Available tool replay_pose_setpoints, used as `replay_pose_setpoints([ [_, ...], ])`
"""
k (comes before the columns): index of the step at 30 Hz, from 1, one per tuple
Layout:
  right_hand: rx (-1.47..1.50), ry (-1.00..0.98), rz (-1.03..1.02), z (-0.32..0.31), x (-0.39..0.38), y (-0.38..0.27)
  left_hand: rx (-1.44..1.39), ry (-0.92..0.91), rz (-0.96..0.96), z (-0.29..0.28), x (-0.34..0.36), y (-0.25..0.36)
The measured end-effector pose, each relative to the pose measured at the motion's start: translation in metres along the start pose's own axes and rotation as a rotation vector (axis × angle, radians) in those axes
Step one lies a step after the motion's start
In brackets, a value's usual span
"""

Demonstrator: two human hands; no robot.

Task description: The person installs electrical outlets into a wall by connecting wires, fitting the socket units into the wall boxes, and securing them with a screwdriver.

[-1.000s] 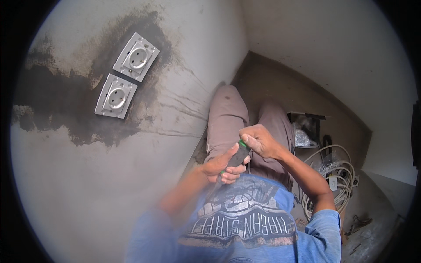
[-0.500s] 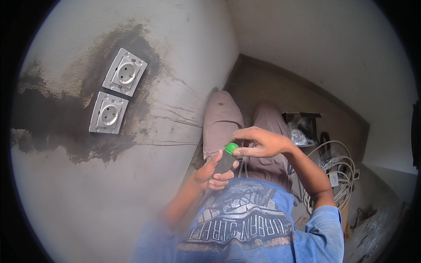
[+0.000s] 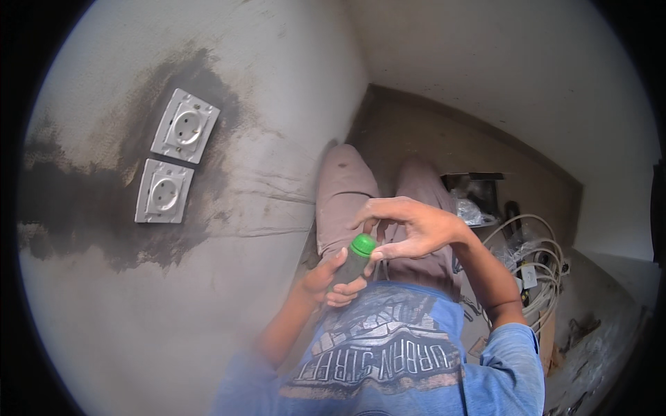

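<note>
My left hand (image 3: 331, 281) is wrapped round a dark grey cylindrical object with a rounded green cap (image 3: 363, 244), perhaps a small bottle. It is tilted, cap end up, over my lap. Above it arches my right hand (image 3: 413, 225), fingers and thumb spread apart. The right thumb tip is beside the cap's lower edge; whether it touches, I cannot tell. On the wall to the left are an upper power socket (image 3: 186, 127) and a lower power socket (image 3: 164, 194), both with white inserts and bare metal mounting frames.
Dark patched plaster (image 3: 76, 208) surrounds the sockets. To the right of my knees, an open black box (image 3: 479, 197) holds clear plastic. Nearer lie a coil of pale cable (image 3: 551, 267) and a white fitting (image 3: 529, 276). Walls meet at the far corner.
My right hand has opened away from the green cap, its fingers lifting and spreading. More of the cap now shows. The left hand keeps its hold, and the view has shifted slightly.
</note>
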State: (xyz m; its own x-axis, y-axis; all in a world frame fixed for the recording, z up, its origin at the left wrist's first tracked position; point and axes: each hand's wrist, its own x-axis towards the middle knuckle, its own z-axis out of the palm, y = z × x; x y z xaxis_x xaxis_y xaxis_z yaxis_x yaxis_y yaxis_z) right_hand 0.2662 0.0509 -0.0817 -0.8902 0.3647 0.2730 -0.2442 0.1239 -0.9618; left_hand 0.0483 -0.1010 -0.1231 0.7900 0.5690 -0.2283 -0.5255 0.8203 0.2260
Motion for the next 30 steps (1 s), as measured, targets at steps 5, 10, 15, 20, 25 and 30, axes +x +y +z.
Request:
replay_pose_setpoints([
  [5, -0.150, -0.080, 0.142, 0.004, -0.009, 0.006, -0.074, 0.065, -0.051, -0.011, 0.002, -0.004],
  [10, -0.041, 0.065, 0.036, 0.019, -0.021, 0.018, 0.042, 0.190, 0.014, -0.013, -0.004, -0.013],
  [15, -0.211, 0.159, 0.355, 0.029, -0.036, 0.004, 0.647, 0.455, 0.088, 0.004, 0.015, -0.010],
  [20, -0.264, 0.511, -0.009, 0.053, -0.054, 0.039, 0.731, 0.545, -0.012, 0.005, 0.017, -0.006],
  [25, 0.014, 0.384, 0.069, 0.045, -0.071, 0.043, 0.639, 0.516, -0.122, 0.011, 0.020, -0.001],
  [30, -0.153, 0.234, 0.417, 0.044, -0.058, 0.046, 0.649, 0.545, -0.189, 0.012, 0.027, -0.010],
])
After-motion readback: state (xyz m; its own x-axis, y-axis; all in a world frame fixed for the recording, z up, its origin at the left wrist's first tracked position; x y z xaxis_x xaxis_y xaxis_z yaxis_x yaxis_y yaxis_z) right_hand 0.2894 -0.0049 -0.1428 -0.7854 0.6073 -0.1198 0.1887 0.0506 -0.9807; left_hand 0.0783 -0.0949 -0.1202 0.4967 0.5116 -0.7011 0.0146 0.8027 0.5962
